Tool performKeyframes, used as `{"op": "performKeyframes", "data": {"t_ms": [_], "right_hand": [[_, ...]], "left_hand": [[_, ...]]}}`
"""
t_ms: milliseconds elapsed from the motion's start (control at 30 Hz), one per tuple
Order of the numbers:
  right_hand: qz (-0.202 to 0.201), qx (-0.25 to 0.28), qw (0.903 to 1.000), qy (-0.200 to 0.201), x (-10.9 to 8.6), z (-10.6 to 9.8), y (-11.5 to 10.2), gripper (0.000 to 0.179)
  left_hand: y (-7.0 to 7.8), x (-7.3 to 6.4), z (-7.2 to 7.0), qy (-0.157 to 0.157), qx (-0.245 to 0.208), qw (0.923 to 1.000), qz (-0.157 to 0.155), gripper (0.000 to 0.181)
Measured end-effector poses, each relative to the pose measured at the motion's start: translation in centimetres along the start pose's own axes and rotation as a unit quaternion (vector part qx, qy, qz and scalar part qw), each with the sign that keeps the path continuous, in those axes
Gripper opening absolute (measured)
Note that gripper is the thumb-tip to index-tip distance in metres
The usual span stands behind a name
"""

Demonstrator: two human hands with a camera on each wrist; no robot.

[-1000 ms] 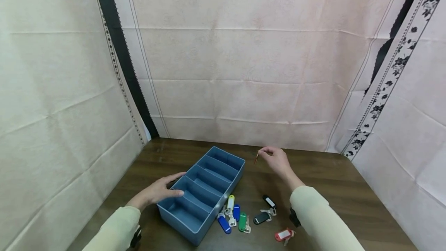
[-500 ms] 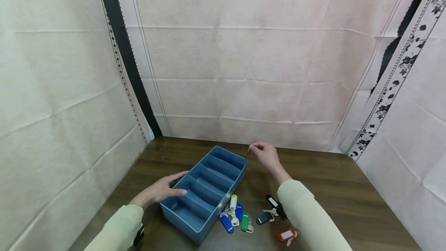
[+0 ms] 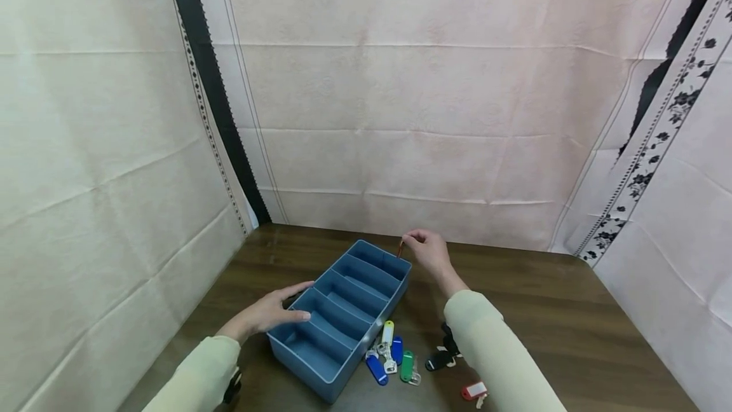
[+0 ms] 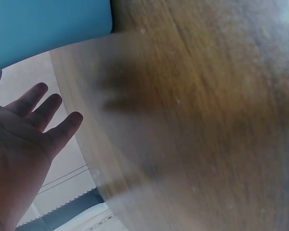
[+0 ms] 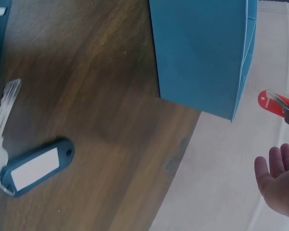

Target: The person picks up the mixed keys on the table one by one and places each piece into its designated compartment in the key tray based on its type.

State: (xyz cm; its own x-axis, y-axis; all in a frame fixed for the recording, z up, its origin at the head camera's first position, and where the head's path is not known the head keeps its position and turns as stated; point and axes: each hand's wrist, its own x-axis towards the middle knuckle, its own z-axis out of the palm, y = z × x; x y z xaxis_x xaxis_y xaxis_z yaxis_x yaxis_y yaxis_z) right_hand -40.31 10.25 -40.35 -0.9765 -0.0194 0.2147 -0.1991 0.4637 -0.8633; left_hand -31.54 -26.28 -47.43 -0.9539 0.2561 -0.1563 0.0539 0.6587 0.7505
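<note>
A blue tray [image 3: 337,393] divided into several compartments stands at an angle on the table. My left hand [image 3: 265,315] is at its left side, thumb and index finger at the rim, the other fingers spread out straight below it in the left wrist view. My right hand [image 3: 429,250] pinches a key with a red tag [image 5: 269,102] above the tray's far end; the key hangs down. The pinching fingertips lie outside the right wrist view. On the table right of the tray lie keys with a yellow tag [image 3: 388,330], blue tags [image 3: 376,369] and a green tag [image 3: 407,366].
Farther right, a dark-tagged key [image 3: 439,360] and another red-tagged key [image 3: 473,390] lie beside and partly under my right sleeve [image 3: 497,342]. Pale cloth [image 3: 400,81] hangs behind the brown table [image 3: 560,310] and along both sides.
My right hand has moved left with the red-tagged key, from beside the tray to over its far end. The right sleeve now covers a black tag. My left hand stays at the rim.
</note>
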Motion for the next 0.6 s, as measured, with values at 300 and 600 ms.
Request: {"op": "performKeyframes", "data": {"t_ms": [300,600], "right_hand": [[0.001,0.012,0.9999,0.006,0.5,1.7,0.2,0.021],[0.024,0.027,0.9993,-0.011,1.1,3.6,1.1,0.022]], "left_hand": [[0.0,0.1,0.1,0.004,-0.007,0.9999,-0.013,0.071],[-0.1,0.2,0.0,-0.001,-0.02,0.9998,-0.005,0.07]]}}
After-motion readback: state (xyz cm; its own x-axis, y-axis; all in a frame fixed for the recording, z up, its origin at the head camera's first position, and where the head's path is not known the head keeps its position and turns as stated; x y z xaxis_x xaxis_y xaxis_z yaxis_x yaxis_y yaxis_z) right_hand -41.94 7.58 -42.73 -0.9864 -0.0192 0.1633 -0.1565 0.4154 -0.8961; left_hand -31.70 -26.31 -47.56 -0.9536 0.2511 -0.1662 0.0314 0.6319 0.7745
